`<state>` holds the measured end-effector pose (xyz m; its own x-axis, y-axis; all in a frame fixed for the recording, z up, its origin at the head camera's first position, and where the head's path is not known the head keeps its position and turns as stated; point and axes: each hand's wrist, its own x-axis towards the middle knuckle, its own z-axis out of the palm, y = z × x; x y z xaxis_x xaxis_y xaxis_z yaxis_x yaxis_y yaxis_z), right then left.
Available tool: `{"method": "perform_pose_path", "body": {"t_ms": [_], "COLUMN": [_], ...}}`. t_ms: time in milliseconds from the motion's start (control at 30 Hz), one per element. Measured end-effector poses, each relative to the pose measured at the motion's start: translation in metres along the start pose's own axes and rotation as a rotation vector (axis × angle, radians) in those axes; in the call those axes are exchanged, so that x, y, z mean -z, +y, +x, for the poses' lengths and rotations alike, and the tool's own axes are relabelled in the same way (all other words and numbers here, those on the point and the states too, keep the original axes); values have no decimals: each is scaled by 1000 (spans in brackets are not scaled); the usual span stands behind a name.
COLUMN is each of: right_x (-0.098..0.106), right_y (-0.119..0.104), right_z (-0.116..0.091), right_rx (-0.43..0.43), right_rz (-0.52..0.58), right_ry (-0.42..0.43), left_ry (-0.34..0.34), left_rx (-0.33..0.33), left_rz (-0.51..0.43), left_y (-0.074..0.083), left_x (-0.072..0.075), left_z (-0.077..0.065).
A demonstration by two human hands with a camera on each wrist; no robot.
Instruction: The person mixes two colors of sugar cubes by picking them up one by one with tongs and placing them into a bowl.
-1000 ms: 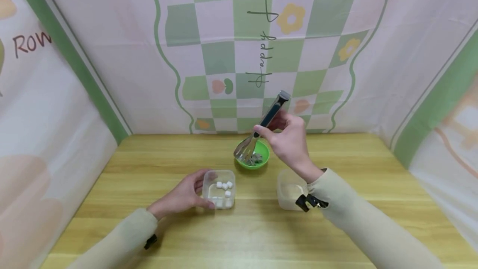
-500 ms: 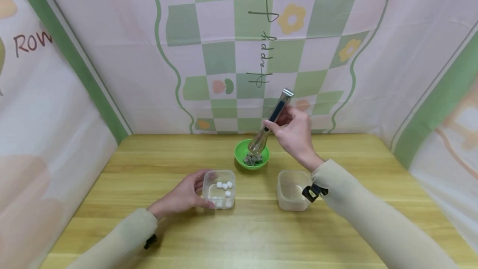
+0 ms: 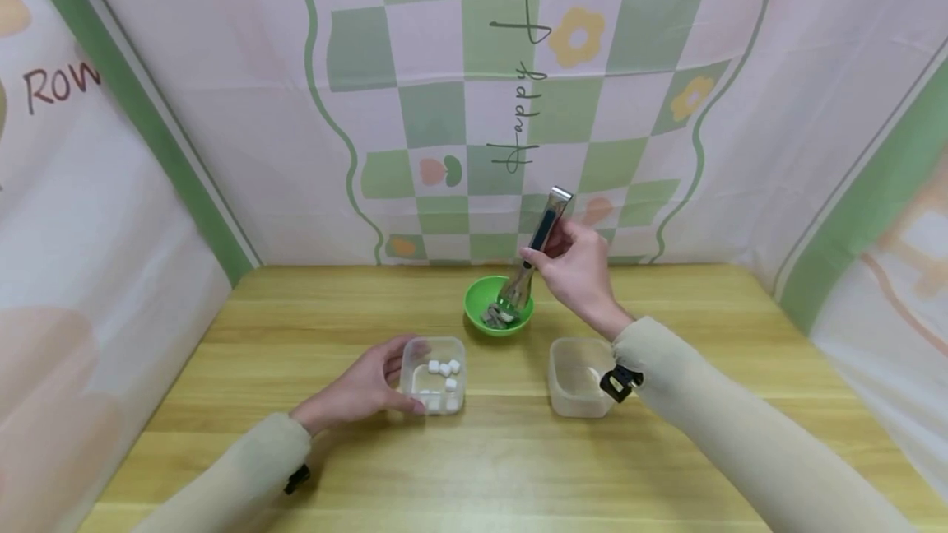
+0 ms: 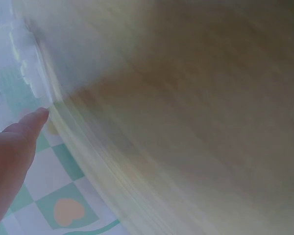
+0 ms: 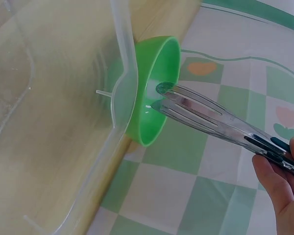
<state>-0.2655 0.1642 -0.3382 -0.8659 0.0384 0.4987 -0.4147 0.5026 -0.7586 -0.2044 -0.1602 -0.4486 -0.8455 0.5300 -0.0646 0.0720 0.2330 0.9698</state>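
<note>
In the head view my left hand (image 3: 363, 389) grips the left side of a clear plastic container (image 3: 461, 352), thumb at the near corner. White cubes (image 3: 444, 368) lie inside it. The left wrist view shows that thumb (image 4: 32, 125) against the container's edge. My right hand (image 3: 578, 270) holds metal tongs (image 3: 546, 229) with dark grips, tilted with the tips down inside a green bowl (image 3: 477, 296). Grey pieces (image 3: 492, 317) sit there, and something whitish shows at the tips. From the right wrist, the tongs' slotted ends (image 5: 186, 105) enter the bowl; what lies between them is unclear.
A second clear container (image 3: 573, 401) stands on the wooden table (image 3: 504, 467) under my right wrist, its right side partly hidden by the sleeve. Behind the table's far edge hangs a checkered cloth (image 3: 425, 113); more cloth flanks both sides.
The tongs have shifted right from the bowl's left side, turned and steepened, then dipped lower among the grey pieces. My left hand and its container have stayed put.
</note>
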Motion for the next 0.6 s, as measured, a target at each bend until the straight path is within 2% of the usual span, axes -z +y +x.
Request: {"method": "perform_pose_path", "body": {"t_ms": [267,433,600], "right_x": [3,3,-2], "right_y": [-14,-34,-50], "right_z": [-7,-18,-30], "right_rx": [11,92,154], "right_rz": [22,32,99], "right_ry": [-12,-34,-77], "left_ry": [1,-2,2], "left_rx": [10,-6,-15], "left_rz": [-12,-7,8], "left_y": [-2,-2,-2], "left_x": [0,0,0], "left_z": [0,0,0]}}
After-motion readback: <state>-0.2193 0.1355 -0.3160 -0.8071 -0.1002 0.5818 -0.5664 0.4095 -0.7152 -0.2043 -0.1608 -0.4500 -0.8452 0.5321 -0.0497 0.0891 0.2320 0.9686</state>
